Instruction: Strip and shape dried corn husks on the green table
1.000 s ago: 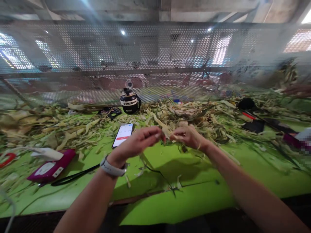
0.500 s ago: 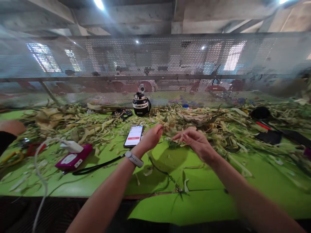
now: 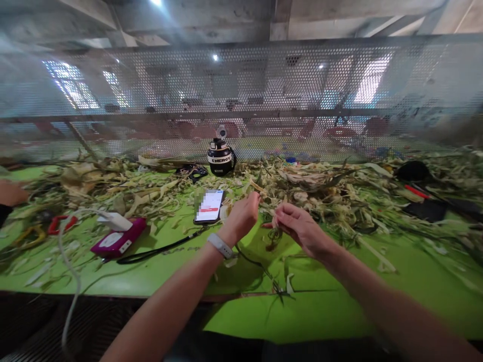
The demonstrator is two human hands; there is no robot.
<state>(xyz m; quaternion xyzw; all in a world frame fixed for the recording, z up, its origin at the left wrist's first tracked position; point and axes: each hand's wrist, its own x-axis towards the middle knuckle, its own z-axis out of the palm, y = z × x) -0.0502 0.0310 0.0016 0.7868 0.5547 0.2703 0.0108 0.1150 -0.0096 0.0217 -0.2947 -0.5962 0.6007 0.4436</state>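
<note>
My left hand point(image 3: 243, 215), with a pale watch on its wrist, reaches forward to the near edge of a wide heap of dry leaf strips point(image 3: 302, 186); its fingers curl closed on a pale strip. My right hand point(image 3: 296, 225) hovers just right of it over the bright green table point(image 3: 332, 296), fingers pinched on a small dark green twisted piece point(image 3: 273, 237) that hangs below them. The two hands are a short gap apart.
A phone point(image 3: 209, 205) with a lit screen lies left of my left hand. Behind it stands a black bottle point(image 3: 221, 158) against a perforated metal screen point(image 3: 241, 100). A magenta power bank point(image 3: 117, 238) with a cable, red-handled pliers point(image 3: 56, 224) and another person's hand point(image 3: 11, 193) are at the left.
My hands have come apart: the left reached forward into the leaf heap, while the right drew back and down with a small dark piece. The camera turned left.
</note>
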